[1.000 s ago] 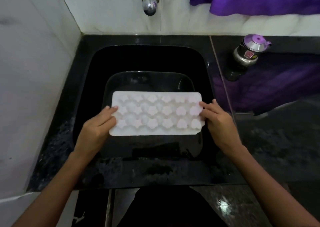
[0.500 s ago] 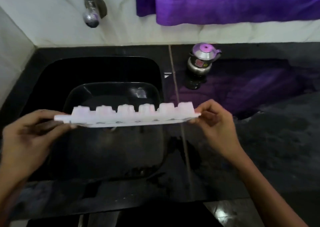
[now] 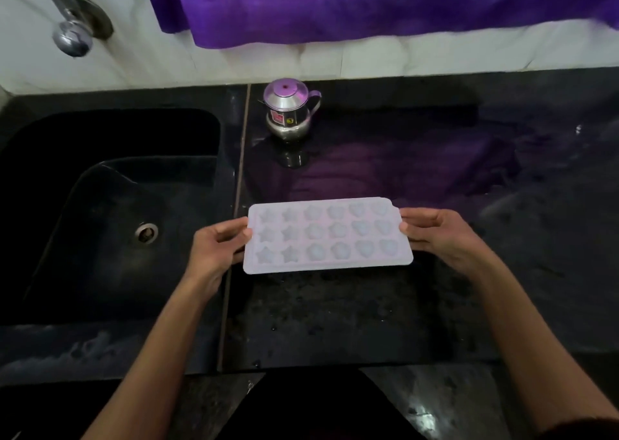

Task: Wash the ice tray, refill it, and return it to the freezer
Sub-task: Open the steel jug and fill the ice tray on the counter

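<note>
Over counter [image 3: 335, 305], two hands [image 3: 214, 252] grip one eighteen-cavity ice tray [image 3: 326, 235].

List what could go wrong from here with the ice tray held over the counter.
1. The ice tray is gripped only at its short ends by the left hand and right hand; if it is soft, the middle may sag or twist.
2. The countertop shows droplets, so a set-down tray could slide.
3. The steel pot stands just behind; a forward push might knock it.

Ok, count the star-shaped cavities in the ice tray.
6: two columns of three at the ice tray's left end, beside the left hand. None look hidden.
</note>
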### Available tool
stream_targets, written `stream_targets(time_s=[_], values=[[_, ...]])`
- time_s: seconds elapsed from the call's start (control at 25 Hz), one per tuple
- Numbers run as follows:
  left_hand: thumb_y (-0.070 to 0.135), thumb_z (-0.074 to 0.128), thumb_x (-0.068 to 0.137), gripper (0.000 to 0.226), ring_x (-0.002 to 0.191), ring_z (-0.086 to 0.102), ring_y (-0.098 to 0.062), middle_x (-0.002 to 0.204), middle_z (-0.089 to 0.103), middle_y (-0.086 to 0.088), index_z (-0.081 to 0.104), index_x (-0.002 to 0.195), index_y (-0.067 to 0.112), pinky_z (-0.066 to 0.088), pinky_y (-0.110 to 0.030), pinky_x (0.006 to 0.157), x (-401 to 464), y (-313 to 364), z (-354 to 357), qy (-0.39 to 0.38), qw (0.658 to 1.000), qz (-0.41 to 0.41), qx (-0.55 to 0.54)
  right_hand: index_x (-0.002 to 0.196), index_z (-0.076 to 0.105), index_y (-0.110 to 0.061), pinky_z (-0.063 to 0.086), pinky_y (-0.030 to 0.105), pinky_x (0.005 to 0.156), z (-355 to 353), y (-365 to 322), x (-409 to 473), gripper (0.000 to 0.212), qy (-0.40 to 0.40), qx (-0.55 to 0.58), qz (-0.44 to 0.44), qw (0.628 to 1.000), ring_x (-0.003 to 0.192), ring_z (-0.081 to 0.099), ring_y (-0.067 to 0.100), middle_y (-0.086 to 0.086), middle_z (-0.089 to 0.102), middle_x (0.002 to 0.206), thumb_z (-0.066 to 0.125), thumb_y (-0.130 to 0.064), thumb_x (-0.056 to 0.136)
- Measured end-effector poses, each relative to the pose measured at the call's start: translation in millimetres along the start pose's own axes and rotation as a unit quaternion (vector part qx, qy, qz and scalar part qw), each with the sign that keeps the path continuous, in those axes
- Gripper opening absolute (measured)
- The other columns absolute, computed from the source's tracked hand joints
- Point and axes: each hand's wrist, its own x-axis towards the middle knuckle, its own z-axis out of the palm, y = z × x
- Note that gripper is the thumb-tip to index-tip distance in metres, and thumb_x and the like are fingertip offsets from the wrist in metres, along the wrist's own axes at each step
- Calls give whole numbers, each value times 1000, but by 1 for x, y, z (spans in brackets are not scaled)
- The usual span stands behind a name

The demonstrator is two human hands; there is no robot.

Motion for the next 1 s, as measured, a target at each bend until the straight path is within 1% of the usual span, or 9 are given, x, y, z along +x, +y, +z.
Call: stream_targets(time_s=[0.16,0.32,0.4,0.48,0.6,0.68,0.76,0.88,1.0], values=[[-2,56,90,31,63,68,1,109,64,-13,59,121,-3,55,-16,57,3,-3,6,8,1000,-7,8,118,61,2,57,20,59,-5,11,7,32,-12,13,-10,1000,70,72,7,10,70,101,60,5,86],[-2,55,90,32,64,67,2,109,64,-8,58,122,-2,54,-15,57,1,-4,7,25,999,6,20,118,61,0,57,20,58,-1,13,8,33,-6,10,-25,1000,68,71,5,8,69,99,60,6,86],[-2,55,90,32,70,67,-3,108,64,-8,59,122,-2,56,-16,59,0,-5,8,26,999,8,23,119,61,0,58,20,59,0,13,9,34,-9,1,-23,1000,68,71,5,11,68,104,61,5,86],[-1,57,89,32,83,66,-13,111,64,-10,58,121,-3,57,-22,67,0,-5,8,37,999,7,20,120,60,1,58,21,60,0,14,10,35,-7,-5,-21,1000,67,71,6,14,67,106,61,4,86],[2,62,87,32,95,64,-21,111,66,-15,61,119,-1,53,-33,85,1,-1,4,62,997,24,32,120,58,1,58,20,60,-6,10,12,35,23,-27,-34,999,58,69,5,11,67,94,63,1,86],[6,64,86,30,94,64,-20,108,68,-14,63,116,2,52,-30,83,5,5,-1,84,995,40,36,117,60,0,57,17,59,-13,1,15,33,42,-47,-63,996,57,68,5,8,66,87,65,-3,86],[7,64,86,30,95,63,-19,106,67,-12,64,116,2,52,-26,80,9,17,-4,94,993,64,24,112,63,-3,57,16,59,-15,-15,19,26,45,-60,-90,993,60,68,5,8,66,86,66,-6,86],[12,65,87,33,95,64,-17,105,67,-10,63,118,3,52,-26,81,25,43,0,89,990,101,30,108,65,-7,58,17,64,-6,-48,31,20,28,-72,-127,989,68,68,9,9,65,90,64,-9,88],[23,63,88,41,97,63,-18,111,66,-12,59,122,0,49,-25,82,56,64,14,58,994,90,14,106,63,-12,57,22,75,16,-82,54,15,7,-64,-150,987,81,66,14,12,64,105,59,-16,92]])
